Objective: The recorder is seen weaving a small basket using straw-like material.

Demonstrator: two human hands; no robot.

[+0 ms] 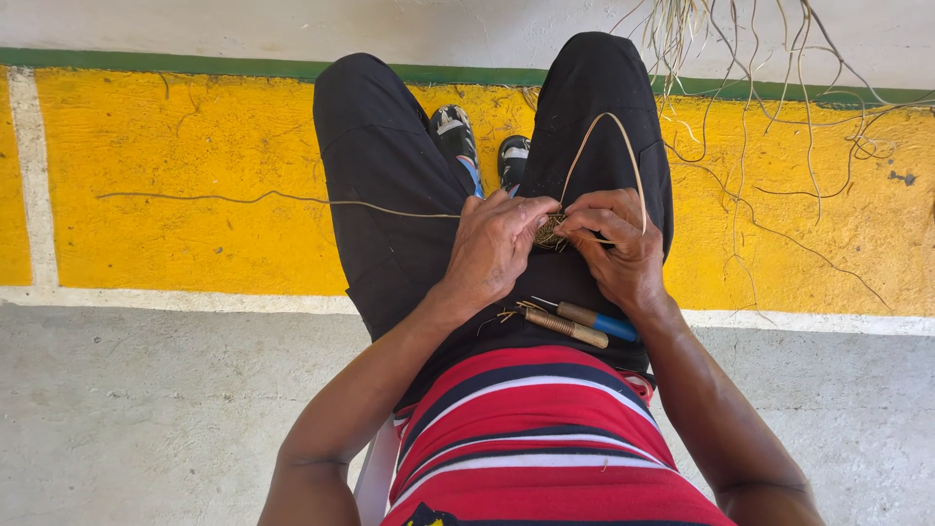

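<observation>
Seated and seen from above, the person works over the lap, where both hands meet on a small woven disc (550, 232) of coiled plant fibre resting on the right thigh of the black trousers (390, 195). The left hand (497, 248) is closed over the near edge of the disc, thumb and fingers pinching it, and a long thin fibre strand (273, 200) runs from under that hand out to the left across the yellow painted floor band (175, 234). The right hand (618, 244) is closed on the far side of the disc, fingertips pressing on the weave, with a pale flat strip (609, 146) rising from it in a tall loop over the knee. The disc looks very light and small, stiff enough to keep its shape but likely to loosen if released, so holding it by the rim between thumb and fingers seems the sound grip; the strands appear springy, thin and apt to snap or kink if bent sharply. Just below the hands, on the lap, lie two slim tools side by side, one with a brownish wrapped handle (570, 328) and one with a blue handle (604, 319), beside a few loose fibre scraps. A bundle of dry fibres (740, 58) hangs and spreads at the upper right. No container is in view. Grey concrete floor (146, 419) lies nearer the camera.
</observation>
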